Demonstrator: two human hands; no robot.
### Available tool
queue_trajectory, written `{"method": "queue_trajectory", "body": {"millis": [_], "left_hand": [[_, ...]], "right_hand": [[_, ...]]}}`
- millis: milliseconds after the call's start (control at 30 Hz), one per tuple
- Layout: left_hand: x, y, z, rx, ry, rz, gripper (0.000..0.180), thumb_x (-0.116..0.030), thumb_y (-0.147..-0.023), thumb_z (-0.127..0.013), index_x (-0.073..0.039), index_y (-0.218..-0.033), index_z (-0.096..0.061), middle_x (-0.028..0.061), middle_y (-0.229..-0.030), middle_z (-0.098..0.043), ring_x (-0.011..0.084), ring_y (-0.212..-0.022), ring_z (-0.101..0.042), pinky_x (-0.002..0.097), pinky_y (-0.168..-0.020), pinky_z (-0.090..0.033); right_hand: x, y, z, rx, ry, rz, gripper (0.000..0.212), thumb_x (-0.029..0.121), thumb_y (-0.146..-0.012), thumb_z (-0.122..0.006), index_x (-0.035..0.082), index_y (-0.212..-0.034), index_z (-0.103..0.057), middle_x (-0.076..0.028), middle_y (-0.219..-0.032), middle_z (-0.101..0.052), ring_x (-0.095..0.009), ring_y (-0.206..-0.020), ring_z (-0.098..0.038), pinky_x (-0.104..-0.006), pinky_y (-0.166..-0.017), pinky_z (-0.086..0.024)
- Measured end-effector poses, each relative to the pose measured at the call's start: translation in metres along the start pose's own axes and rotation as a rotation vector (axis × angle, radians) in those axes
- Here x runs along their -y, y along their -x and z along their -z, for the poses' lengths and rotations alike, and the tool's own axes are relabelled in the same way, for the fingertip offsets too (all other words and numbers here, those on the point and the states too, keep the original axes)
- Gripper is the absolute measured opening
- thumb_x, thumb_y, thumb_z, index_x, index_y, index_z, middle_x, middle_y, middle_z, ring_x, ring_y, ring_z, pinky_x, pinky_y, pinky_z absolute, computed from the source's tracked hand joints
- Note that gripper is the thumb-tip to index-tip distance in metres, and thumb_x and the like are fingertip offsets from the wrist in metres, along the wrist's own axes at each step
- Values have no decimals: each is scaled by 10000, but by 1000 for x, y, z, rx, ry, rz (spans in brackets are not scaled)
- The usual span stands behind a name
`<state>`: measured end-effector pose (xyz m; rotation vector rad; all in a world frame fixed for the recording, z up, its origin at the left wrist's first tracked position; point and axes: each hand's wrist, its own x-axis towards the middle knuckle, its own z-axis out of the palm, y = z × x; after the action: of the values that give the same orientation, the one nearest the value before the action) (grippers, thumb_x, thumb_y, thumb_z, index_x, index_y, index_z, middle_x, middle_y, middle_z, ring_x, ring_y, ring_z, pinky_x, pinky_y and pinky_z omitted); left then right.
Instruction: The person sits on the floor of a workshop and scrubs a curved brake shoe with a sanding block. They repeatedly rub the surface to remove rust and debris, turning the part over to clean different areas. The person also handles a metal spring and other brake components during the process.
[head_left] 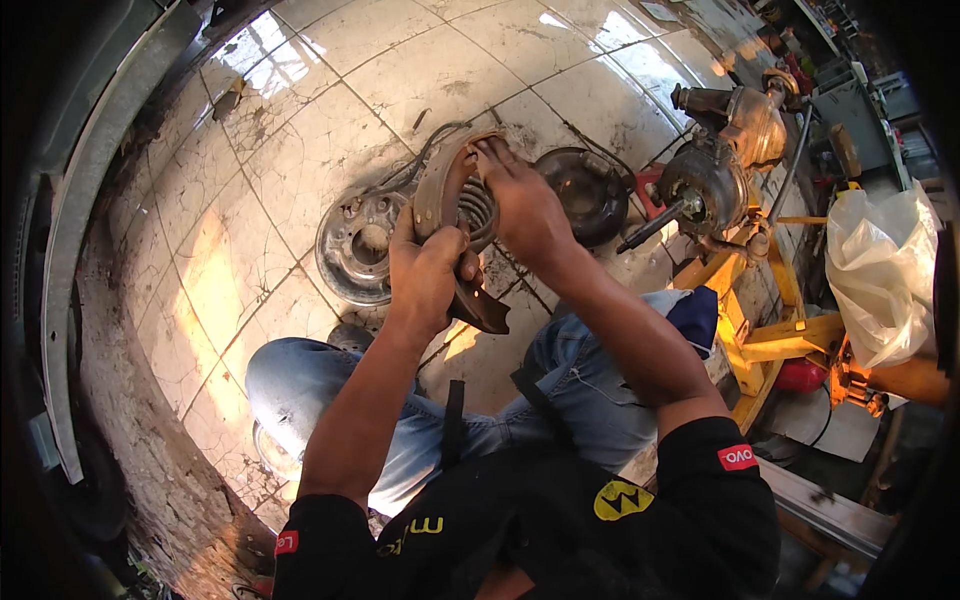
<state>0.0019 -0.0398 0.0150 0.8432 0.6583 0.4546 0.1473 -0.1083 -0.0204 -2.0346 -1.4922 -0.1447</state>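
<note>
A curved, rusty-brown brake shoe (436,190) is raised above the tiled floor between my knees. My left hand (428,272) is closed round its lower middle, thumb across the front. At the upper end, the fingers of my right hand (522,198) press against the shoe's curved inner face; their tips are partly hidden. Beyond the shoe a coil spring (478,212) shows through the gap between my hands. A round metal brake plate (368,246) with a centre hole lies on the floor to the left. To the right rests a dark round drum-like part (583,196).
A greasy axle housing (748,135) with a protruding shaft stands at the right on a yellow stand (790,340). Beside it hangs a translucent plastic bag (882,275). A curved metal panel (75,220) borders the left side. Cables lie across the floor tiles.
</note>
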Motion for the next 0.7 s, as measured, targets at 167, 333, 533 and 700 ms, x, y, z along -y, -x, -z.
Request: {"method": "queue_trajectory", "body": {"millis": [167, 333, 533, 700], "left_hand": [[-3, -1, 0, 3, 19, -6, 327, -27, -790, -479, -20, -1116, -497, 73, -883, -536, 164, -576, -488, 354, -516, -474], [-1, -6, 5, 27, 26, 55, 376, -57, -798, -502, -24, -1172, -490, 59, -877, -523, 155, -580, -484, 352, -528, -473], [-5, -8, 9, 9, 154, 152, 340, -92, -804, -534, -31, -1138, -511, 44, -875, -504, 139, -593, -450, 351, -564, -449], [-7, -4, 0, -50, 110, 148, 178, -100, -825, -509, -20, -983, -511, 47, -863, -498, 141, -584, -444, 347, -557, -444]], "right_hand": [[-8, -6, 5, 38, 4, -95, 509, 9, -816, -492, -52, -1322, -488, -252, -1357, -510, -424, -1262, -478, -453, -1058, -395], [-7, 2, -6, 18, 178, 55, 527, 59, -839, -514, -9, -1359, -471, -223, -1383, -494, -402, -1249, -493, -452, -1065, -378], [-5, 9, -12, 70, 291, 29, 554, 139, -886, -500, 50, -1428, -426, -185, -1445, -440, -416, -1269, -462, -462, -1058, -377], [6, 7, -6, 165, 228, -88, 587, 122, -891, -487, 50, -1461, -366, -215, -1497, -359, -411, -1344, -378, -486, -1104, -309]]}}
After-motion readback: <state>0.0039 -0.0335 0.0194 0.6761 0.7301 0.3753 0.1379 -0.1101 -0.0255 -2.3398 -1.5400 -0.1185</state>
